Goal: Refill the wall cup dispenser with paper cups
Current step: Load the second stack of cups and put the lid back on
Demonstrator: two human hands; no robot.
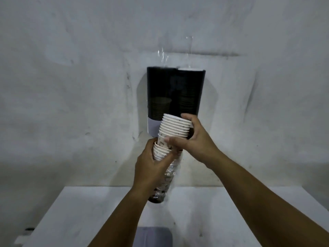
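A dark two-tube cup dispenser hangs on the wall, with a pale band along its bottom left and dim cup stacks showing inside both tubes. In front of its lower edge my right hand grips a short stack of white paper cups, rims up and tilted left. Below it my left hand holds a clear plastic sleeve of cups; the short stack's base sits in the sleeve's open top. The sleeve's dark lower end hangs above the table.
A white table stands against the grey wall below the dispenser. A grey-blue object lies at its near edge. Clear plastic film sticks up from the dispenser's top.
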